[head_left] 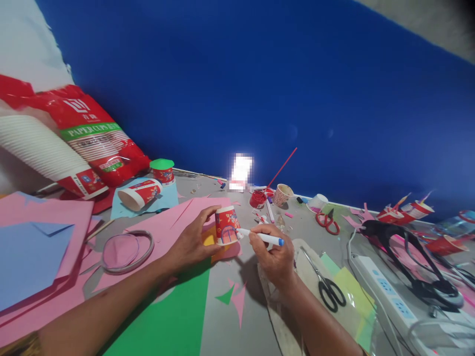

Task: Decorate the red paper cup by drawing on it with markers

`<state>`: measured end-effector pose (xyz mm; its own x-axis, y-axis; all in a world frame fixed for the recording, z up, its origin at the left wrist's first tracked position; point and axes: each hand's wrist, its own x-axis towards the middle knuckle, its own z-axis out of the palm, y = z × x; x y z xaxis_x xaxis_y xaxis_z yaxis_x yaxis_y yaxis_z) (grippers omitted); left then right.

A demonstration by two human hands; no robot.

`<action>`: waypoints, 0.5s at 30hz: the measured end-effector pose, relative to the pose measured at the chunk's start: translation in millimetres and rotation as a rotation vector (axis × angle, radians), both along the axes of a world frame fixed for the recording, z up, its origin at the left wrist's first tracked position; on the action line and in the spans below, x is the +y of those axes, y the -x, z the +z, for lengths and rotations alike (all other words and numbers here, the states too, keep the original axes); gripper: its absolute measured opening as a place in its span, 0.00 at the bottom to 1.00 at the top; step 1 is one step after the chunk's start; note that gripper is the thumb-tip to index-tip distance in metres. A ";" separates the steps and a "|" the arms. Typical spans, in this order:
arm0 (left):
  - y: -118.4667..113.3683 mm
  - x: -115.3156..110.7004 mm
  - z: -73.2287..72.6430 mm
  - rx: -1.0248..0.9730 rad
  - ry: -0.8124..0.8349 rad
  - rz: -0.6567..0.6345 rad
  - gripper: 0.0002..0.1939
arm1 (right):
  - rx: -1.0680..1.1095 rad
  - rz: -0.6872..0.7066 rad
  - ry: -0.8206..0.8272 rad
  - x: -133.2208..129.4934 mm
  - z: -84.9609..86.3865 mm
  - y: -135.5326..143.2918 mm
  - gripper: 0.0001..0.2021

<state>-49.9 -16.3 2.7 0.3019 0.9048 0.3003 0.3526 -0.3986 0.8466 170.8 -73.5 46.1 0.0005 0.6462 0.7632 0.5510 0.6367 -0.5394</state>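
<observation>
**My Marker Met the Red Cup**

My left hand [193, 240] had hold of a red paper cup [225, 222], its forefinger up by the top end and its thumb down by the bottom, curved only as far as the cup needed. My right hand [275, 254] was closed in a writing grip on a white marker [265, 238], the blue end pointing away to the right. Its tip was at the cup's side, next to some blue lines; I couldn't tell whether it was actually touching.

The cup was in front of me, near the middle of the grey table [218, 329], with orange paper [209, 239] just beside it. A green sheet [163, 311] lay below my left forearm, and a green scrap [225, 296] lay beside a pink scrap [239, 305] nearer me. To the right were black-handled scissors [329, 291] and, farther back, red-handled scissors [327, 222]. On the far left, a red bag of paper cups [102, 133] leaned behind a stack of cups [44, 148].
</observation>
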 end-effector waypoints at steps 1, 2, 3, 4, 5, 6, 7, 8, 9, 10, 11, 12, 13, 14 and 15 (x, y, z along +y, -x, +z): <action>0.0 0.1 -0.3 0.000 -0.003 -0.005 0.44 | -0.004 -0.001 0.002 -0.2 -0.2 0.3 0.07; 0.0 0.2 -0.4 0.001 -0.004 -0.009 0.44 | -0.008 0.000 0.006 -0.3 -0.4 0.5 0.07; -0.1 0.1 -0.4 0.004 -0.005 -0.008 0.44 | -0.012 0.001 0.012 -0.3 -0.6 0.7 0.07; -0.2 -0.2 -0.2 0.007 -0.006 -0.003 0.44 | -0.015 0.003 0.020 -0.2 -0.8 0.8 0.07; -0.3 -0.5 0.1 0.011 -0.006 0.002 0.44 | -0.018 0.002 0.030 -0.1 -0.9 0.9 0.07; -0.4 -0.8 0.5 0.014 -0.007 0.008 0.44 | -0.019 0.000 0.037 0.1 -1.1 0.9 0.07; -0.5 -1.0 1.0 0.017 -0.008 0.012 0.44 | -0.019 -0.004 0.041 0.2 -1.2 0.8 0.07; -0.5 -1.3 1.5 0.019 -0.011 0.017 0.44 | -0.017 -0.008 0.042 0.2 -1.3 0.5 0.08; -0.5 -1.4 2.0 0.020 -0.015 0.019 0.43 | -0.013 -0.011 0.037 0.1 -1.3 0.2 0.08; -0.5 -1.4 2.4 0.021 -0.019 0.021 0.43 | -0.009 -0.014 0.031 -0.1 -1.3 -0.3 0.08; -0.4 -1.3 2.7 0.021 -0.022 0.022 0.43 | -0.005 -0.019 0.025 -0.2 -1.3 -1.0 0.07; -0.2 -1.2 2.8 0.017 -0.024 0.022 0.43 | -0.002 -0.027 0.020 -0.3 -1.4 -1.8 0.07; 0.0 -1.0 2.6 0.012 -0.025 0.020 0.43 | 0.001 -0.036 0.016 -0.2 -1.6 -2.8 0.07; 0.4 -0.7 2.2 0.005 -0.026 0.019 0.43 | 0.004 -0.045 0.015 0.3 -2.0 -4.0 0.07; 0.7 -0.3 1.6 0.001 -0.026 0.020 0.42 | 0.004 -0.051 0.016 1.2 -2.8 -5.4 0.07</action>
<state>-50.7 -16.6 4.3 0.2836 0.9028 0.3234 0.3614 -0.4130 0.8360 176.3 -72.3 43.3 0.0371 0.6576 0.7525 0.5801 0.5990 -0.5520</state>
